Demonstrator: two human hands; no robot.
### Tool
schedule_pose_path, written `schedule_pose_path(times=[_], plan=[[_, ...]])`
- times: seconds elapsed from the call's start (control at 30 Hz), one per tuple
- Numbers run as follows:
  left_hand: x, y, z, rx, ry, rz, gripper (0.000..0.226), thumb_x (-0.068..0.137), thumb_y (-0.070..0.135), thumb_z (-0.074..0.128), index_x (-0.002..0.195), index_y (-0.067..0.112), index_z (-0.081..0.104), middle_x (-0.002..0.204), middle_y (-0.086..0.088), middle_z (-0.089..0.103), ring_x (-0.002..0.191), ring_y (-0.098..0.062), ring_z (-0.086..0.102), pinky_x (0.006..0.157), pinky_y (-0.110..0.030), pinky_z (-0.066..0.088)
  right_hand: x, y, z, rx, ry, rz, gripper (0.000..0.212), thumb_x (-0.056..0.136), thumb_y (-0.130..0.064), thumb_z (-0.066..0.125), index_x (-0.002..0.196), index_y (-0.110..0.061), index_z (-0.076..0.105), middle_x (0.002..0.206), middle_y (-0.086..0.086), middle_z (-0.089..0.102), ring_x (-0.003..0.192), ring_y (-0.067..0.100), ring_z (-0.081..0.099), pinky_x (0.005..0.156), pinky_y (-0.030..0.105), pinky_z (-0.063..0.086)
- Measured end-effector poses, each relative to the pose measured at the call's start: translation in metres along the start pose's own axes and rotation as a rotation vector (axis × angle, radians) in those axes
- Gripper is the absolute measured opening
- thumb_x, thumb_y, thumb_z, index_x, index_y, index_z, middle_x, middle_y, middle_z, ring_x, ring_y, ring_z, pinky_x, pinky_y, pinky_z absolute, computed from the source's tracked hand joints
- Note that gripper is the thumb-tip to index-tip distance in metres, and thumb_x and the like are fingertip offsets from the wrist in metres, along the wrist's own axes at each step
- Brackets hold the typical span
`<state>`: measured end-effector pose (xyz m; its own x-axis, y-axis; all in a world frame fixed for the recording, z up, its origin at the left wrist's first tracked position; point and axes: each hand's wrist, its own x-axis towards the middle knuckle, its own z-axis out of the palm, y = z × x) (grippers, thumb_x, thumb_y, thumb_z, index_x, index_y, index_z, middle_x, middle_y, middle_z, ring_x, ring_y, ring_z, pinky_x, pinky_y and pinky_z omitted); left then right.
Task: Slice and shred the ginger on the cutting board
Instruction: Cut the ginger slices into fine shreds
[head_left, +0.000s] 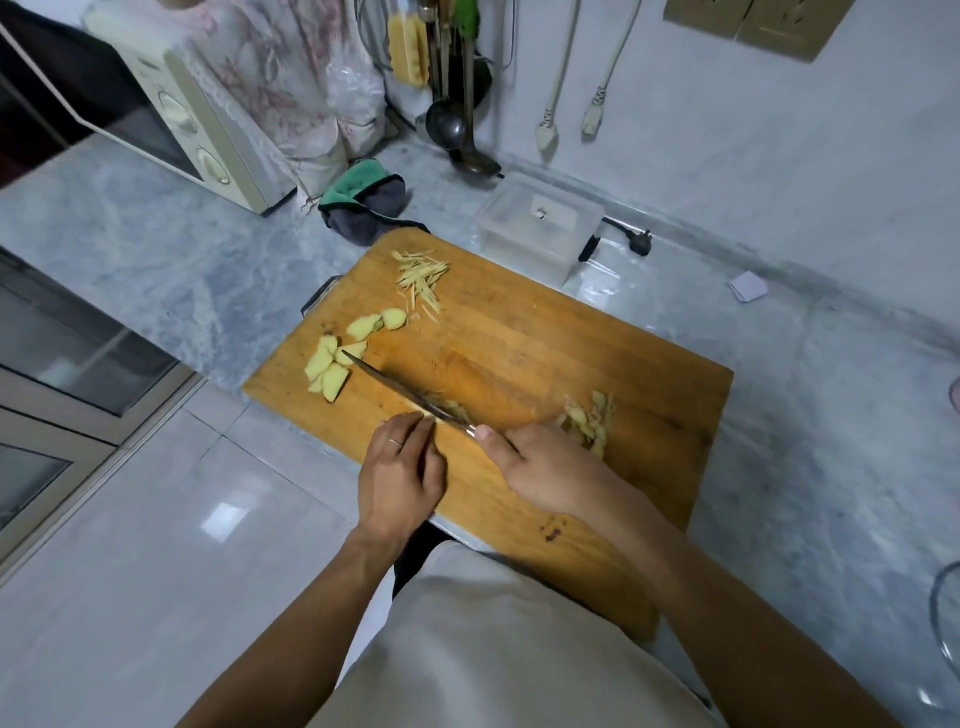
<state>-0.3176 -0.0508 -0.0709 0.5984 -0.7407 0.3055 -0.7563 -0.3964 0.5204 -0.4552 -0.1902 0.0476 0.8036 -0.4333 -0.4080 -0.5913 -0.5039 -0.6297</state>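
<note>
Gripping knife, right hand; left hand fingers straight, pressing ginger at blade; slices beyond on board.

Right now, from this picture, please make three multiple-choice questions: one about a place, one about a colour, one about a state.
1. Where do the ginger shreds lie on the cutting board?
A. near its far edge
B. under the right hand
C. off the board

2. What colour is the cloth behind the board?
A. red
B. green and grey
C. yellow

3. What does the right hand do?
A. hangs idle
B. holds the knife
C. lifts the board

Answers: 1 A, the thin strips lie far from the hands; 2 B, green on top; 3 B, its thumb lies by the blade.
</note>
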Motion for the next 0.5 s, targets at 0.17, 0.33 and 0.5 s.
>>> schedule_pose_path(times=[0.17,0.33,0.5], plan=[[0.0007,0.001,0.0013,0.028,0.018,-0.01,0.033,0.087,0.013,0.057,0.116,0.0,0.068,0.117,-0.014,0.065,0.109,-0.029,0.059,0.092,-0.039,0.05,-0.0001,-0.0017,-0.0003,0.002,0.002,-0.016,0.065,0.105,-0.058,0.029,0.059,-0.016,0.046,0.06,0.005,0.052,0.058,0.023,0.053,0.062,0.04,0.044],[0.0033,0.0016,-0.0003,0.053,-0.031,-0.011,0.037,0.087,0.016,0.057,0.118,-0.001,0.067,0.118,-0.015,0.063,0.109,-0.031,0.058,0.092,-0.042,0.05,0.0025,-0.0013,-0.0026,-0.004,-0.021,-0.005,0.065,0.105,-0.057,0.029,0.06,-0.014,0.047,0.06,0.005,0.051,0.059,0.022,0.053,0.061,0.038,0.041],[0.0025,0.0032,-0.0022,0.042,-0.036,-0.006,0.037,0.087,0.013,0.057,0.12,-0.001,0.065,0.12,-0.016,0.063,0.111,-0.032,0.058,0.091,-0.042,0.052,-0.0006,-0.003,0.0027,-0.009,-0.013,0.012,0.063,0.104,-0.058,0.029,0.06,-0.016,0.045,0.061,0.005,0.052,0.058,0.023,0.053,0.06,0.041,0.044]])
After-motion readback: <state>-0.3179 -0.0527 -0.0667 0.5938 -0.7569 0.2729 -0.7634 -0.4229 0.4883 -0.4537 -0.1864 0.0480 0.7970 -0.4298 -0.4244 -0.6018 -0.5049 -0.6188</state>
